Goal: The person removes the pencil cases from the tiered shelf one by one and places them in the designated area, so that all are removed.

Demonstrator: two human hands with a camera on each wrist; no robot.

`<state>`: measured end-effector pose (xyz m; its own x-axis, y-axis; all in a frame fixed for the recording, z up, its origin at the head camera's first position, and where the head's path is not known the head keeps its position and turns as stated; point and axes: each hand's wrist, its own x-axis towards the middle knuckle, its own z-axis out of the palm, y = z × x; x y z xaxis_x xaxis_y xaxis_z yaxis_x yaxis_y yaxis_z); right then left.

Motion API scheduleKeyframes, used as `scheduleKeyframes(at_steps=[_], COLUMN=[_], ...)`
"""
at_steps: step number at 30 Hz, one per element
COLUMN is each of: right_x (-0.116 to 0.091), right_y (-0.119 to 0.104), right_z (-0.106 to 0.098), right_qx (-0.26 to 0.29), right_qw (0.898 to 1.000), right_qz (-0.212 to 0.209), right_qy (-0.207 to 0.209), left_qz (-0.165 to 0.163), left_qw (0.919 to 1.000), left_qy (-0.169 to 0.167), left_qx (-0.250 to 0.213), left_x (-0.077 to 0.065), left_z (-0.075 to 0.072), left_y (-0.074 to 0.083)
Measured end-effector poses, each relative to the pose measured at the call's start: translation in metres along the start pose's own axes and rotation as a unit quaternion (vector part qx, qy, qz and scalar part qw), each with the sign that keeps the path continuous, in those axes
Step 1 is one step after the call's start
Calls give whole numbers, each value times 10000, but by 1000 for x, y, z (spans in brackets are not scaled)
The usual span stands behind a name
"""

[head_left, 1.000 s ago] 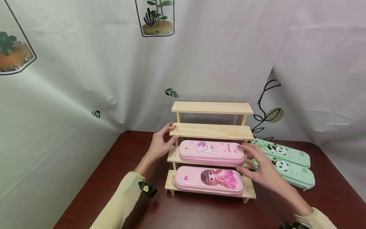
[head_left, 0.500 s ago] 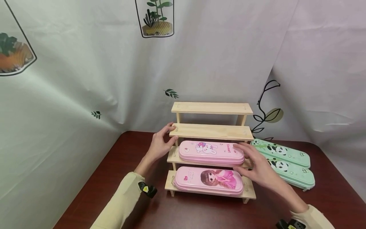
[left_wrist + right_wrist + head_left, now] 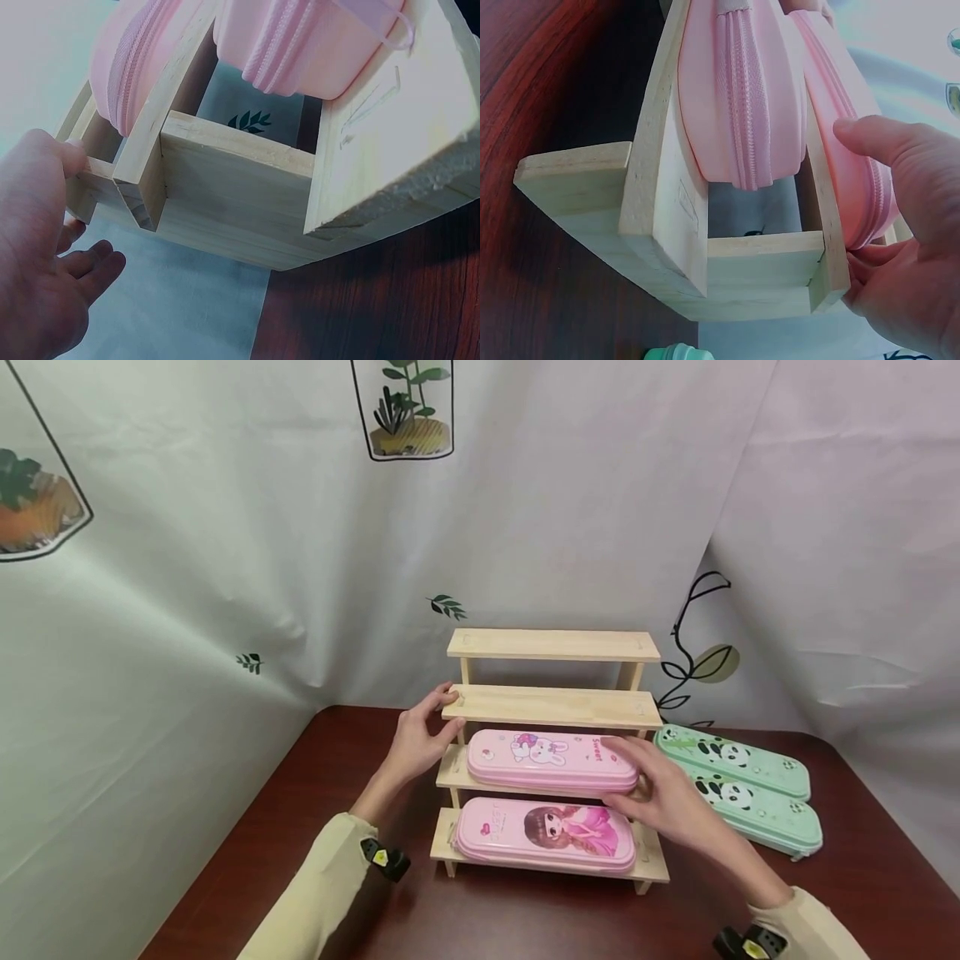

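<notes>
A pink pencil case with a bunny print (image 3: pixel 547 758) lies on the second step of a stepped wooden rack (image 3: pixel 551 703). My right hand (image 3: pixel 663 789) grips its right end; in the right wrist view the thumb (image 3: pixel 862 133) presses its front side. Below it, on the lowest step, lies another pink pencil case with a girl print (image 3: pixel 547 833). My left hand (image 3: pixel 420 735) holds the left end of the third board, and its thumb touches the rack in the left wrist view. Zippers of both pink cases show in the wrist views.
Two green panda pencil cases (image 3: pixel 757 806) lie side by side on the dark red table (image 3: pixel 480 922), right of the rack. A pale printed cloth (image 3: pixel 337 527) hangs close behind and on both sides.
My right hand has moved left, closing further round the right end of the bunny pencil case. My left hand stays on the board, and the cases look nearly unmoved.
</notes>
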<state>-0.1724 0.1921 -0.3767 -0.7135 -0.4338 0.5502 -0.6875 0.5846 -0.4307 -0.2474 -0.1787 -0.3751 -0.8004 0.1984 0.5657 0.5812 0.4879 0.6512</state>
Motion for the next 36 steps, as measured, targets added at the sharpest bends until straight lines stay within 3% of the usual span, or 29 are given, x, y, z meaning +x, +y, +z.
scheduleKeyframes(at_steps=[21,36], right_x=[0,-7], right_y=[8,4], right_z=[0,-8], right_qx=[74,47], right_qw=[9992,9988], right_qz=[-169,93], right_qy=[344,481], left_qz=[39,-1], left_qw=[9999,9995], left_qy=[4,-66], left_qx=[105,317], left_x=[2,1], left_z=[-1,-3], left_y=[-1,0])
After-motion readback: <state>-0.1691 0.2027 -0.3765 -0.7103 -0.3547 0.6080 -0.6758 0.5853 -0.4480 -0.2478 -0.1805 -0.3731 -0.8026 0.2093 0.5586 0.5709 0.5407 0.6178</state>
